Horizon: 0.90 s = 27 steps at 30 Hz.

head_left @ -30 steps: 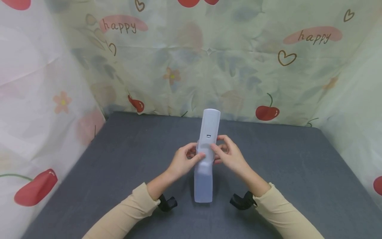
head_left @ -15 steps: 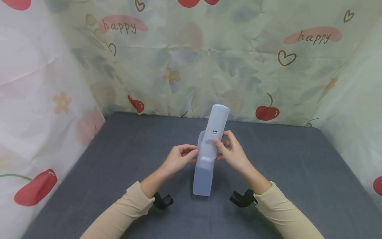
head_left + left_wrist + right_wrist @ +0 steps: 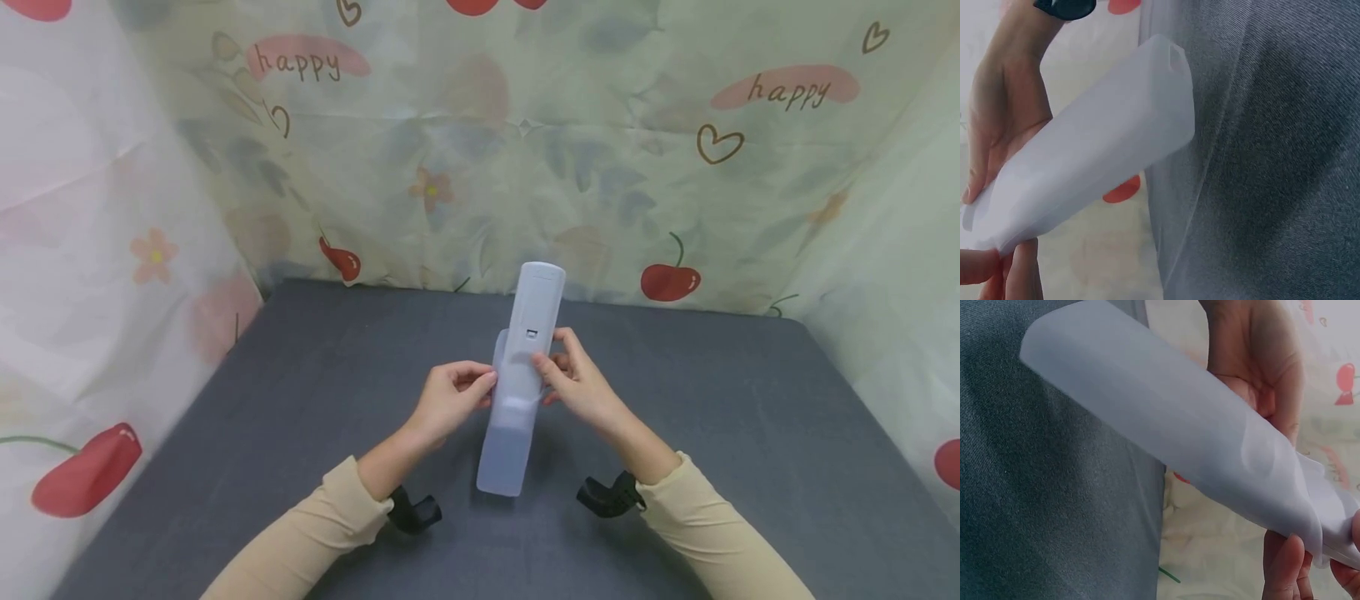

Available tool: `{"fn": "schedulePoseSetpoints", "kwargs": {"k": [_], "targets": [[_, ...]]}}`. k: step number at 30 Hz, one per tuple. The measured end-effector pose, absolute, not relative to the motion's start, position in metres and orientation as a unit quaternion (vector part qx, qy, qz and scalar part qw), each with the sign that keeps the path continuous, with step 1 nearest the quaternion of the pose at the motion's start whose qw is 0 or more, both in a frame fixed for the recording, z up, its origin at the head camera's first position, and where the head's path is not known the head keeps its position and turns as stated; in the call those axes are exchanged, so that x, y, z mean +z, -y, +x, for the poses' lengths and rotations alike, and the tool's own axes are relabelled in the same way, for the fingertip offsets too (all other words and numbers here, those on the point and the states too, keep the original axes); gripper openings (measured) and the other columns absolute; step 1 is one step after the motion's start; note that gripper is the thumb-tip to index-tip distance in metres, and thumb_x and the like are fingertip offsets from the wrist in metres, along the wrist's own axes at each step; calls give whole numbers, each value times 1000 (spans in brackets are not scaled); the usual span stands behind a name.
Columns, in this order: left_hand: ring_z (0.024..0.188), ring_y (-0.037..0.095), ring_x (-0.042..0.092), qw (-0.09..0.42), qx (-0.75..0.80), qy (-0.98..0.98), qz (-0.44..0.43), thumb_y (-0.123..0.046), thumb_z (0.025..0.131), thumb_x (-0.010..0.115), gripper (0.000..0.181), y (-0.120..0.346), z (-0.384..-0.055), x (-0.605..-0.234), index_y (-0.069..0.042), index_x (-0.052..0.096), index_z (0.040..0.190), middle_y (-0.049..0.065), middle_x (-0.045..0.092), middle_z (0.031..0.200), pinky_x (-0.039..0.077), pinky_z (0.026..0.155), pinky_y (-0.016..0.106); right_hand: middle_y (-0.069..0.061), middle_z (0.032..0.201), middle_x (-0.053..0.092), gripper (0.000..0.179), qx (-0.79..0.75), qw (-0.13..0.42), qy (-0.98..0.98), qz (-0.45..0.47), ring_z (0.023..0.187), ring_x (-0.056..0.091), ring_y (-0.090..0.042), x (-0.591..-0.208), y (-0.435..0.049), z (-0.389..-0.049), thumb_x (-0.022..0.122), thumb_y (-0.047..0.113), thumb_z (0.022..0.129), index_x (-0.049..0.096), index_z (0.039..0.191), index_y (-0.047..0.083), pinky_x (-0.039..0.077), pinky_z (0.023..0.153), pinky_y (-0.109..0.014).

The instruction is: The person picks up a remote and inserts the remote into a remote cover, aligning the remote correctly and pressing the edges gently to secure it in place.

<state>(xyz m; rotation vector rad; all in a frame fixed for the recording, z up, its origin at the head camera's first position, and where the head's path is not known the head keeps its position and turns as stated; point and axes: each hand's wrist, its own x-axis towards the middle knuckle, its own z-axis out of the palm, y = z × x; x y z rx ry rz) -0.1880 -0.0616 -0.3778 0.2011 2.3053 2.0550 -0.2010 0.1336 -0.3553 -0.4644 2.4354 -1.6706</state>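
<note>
A white remote control (image 3: pixel 538 293), its back with a small latch facing up, is partly inside a translucent soft sleeve (image 3: pixel 504 458). The remote's upper part sticks out of the sleeve, whose mouth is spread along the remote's left side. My left hand (image 3: pixel 447 402) pinches the sleeve's left edge between thumb and fingers. With thumb on the back and fingers behind, my right hand (image 3: pixel 588 387) grips the remote on its right side. In the left wrist view the sleeve's closed end (image 3: pixel 1169 94) shows a small slot. Both things are held up, tilted, above the table.
A dark grey cloth covers the table (image 3: pixel 337 333). Behind it hangs a printed curtain (image 3: pixel 480 167) with cherries and hearts, and similar fabric closes both sides. Black wrist mounts (image 3: pixel 414 510) sit under the cuffs of the beige sleeves.
My left thumb has left the remote's back, and that hand now pinches the sleeve's edge. Remote and sleeve have risen slightly and tilted to the right, with more of the sleeve's left edge showing.
</note>
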Motion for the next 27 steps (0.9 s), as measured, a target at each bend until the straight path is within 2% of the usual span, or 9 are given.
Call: {"fn": "schedulePoseSetpoints", "kwargs": {"k": [5,11,18,20,23,27], "targets": [[76,8,64,23,666,-744,48,-6,90,60,20,61,-188,-377,6,66,104,21,68,96,57,68,27,-29,109,59,38,-560,76,-809,-163,77,59,-14,-357,-132,-202,44,26,99,30,129,8,52,62,-35],[80,12,65,28,660,-749,39,-7,90,59,20,63,-188,-380,6,66,104,21,67,98,57,71,29,-30,109,60,39,-552,84,-811,-172,78,59,-14,-359,-131,-202,44,26,99,30,130,7,51,61,-31],[93,20,66,82,664,-742,47,-13,95,51,29,63,-189,-376,8,63,110,24,65,108,55,81,35,-28,105,62,38,-554,77,-815,-152,81,61,-16,-361,-129,-199,48,26,98,34,127,7,51,62,-31],[94,20,66,99,659,-743,55,-18,95,52,31,63,-189,-373,7,62,110,23,65,110,55,83,37,-27,105,62,38,-556,73,-815,-145,83,63,-17,-361,-129,-199,49,27,97,35,127,7,51,63,-30],[90,17,66,104,634,-762,85,-23,93,57,32,61,-189,-372,4,61,108,20,66,107,56,80,36,-25,105,62,39,-554,75,-818,-136,85,63,-18,-362,-129,-198,50,29,97,37,127,9,51,65,-30],[82,14,65,78,616,-773,128,-21,90,62,29,60,-190,-373,2,57,105,21,66,101,57,72,36,-23,105,60,38,-555,80,-816,-141,85,63,-18,-362,-131,-196,50,28,97,40,129,9,53,69,-32]]}}
